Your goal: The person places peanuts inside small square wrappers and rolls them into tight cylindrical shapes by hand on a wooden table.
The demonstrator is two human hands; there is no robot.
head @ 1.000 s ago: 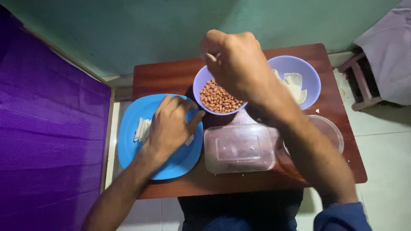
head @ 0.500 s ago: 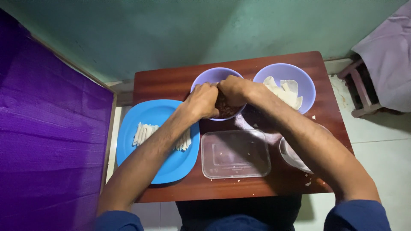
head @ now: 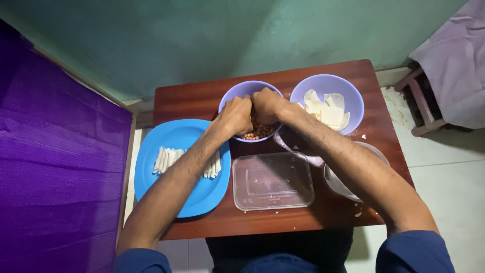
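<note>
Together, the left hand (head: 236, 116) and right hand (head: 266, 104), fingers curled narrow, meet over one round lilac plastic bowl of peanuts (head: 258, 130); a second lilac bowl (head: 353, 96) sits right.

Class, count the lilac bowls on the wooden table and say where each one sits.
2. One lilac bowl, holding peanuts, sits at the back centre under the left hand and right hand. The other, with pale flat pieces, is at the back right. None seems hidden.
</note>
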